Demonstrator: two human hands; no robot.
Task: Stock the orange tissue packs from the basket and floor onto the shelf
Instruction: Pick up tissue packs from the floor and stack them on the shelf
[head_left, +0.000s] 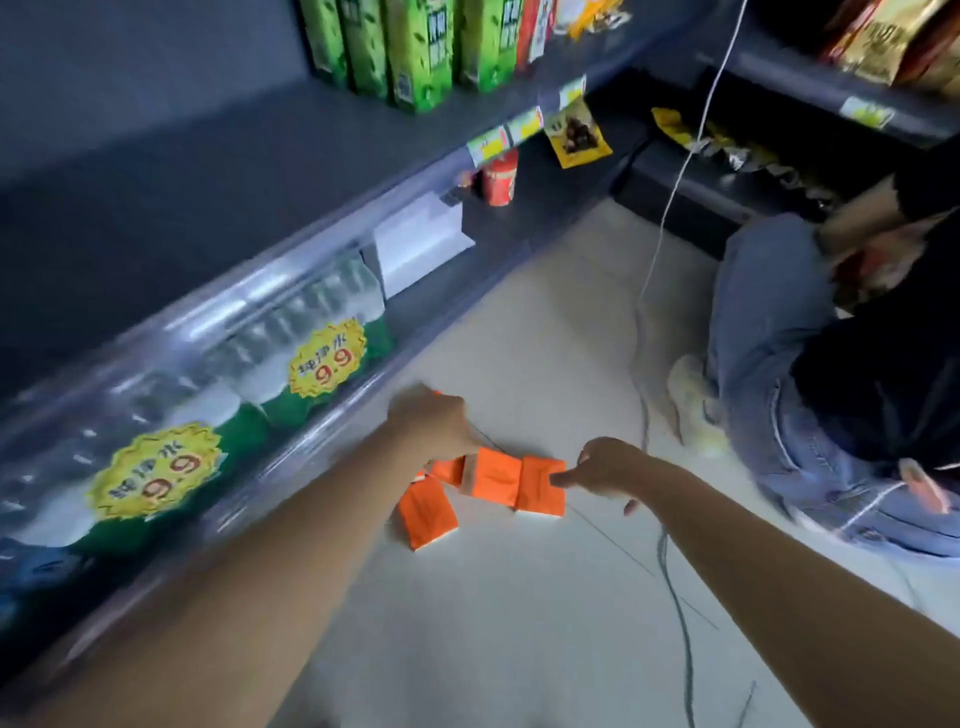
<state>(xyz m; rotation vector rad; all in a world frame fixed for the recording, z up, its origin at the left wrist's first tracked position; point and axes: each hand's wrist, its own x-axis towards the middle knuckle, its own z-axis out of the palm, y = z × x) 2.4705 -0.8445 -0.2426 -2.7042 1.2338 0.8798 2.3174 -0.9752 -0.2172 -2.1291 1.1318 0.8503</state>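
Several orange tissue packs lie on the pale floor in front of the bottom shelf. One pack (427, 512) lies nearest me, a middle pack (493, 478) stands on edge, and a right pack (540, 486) sits beside it. My left hand (434, 423) reaches down over the left end of the group and is closed around a pack, whose orange corner shows above its knuckles. My right hand (605, 467) touches the right pack's edge with its fingertips, fingers apart. No basket is in view.
The dark shelf unit (311, 130) runs along the left, with bottled water packs (311, 332) behind a clear rail and green cartons (415, 47) higher up. Another person in jeans (769, 332) crouches at the right. A white cable (670, 208) and dark cord (675, 613) trail across the floor.
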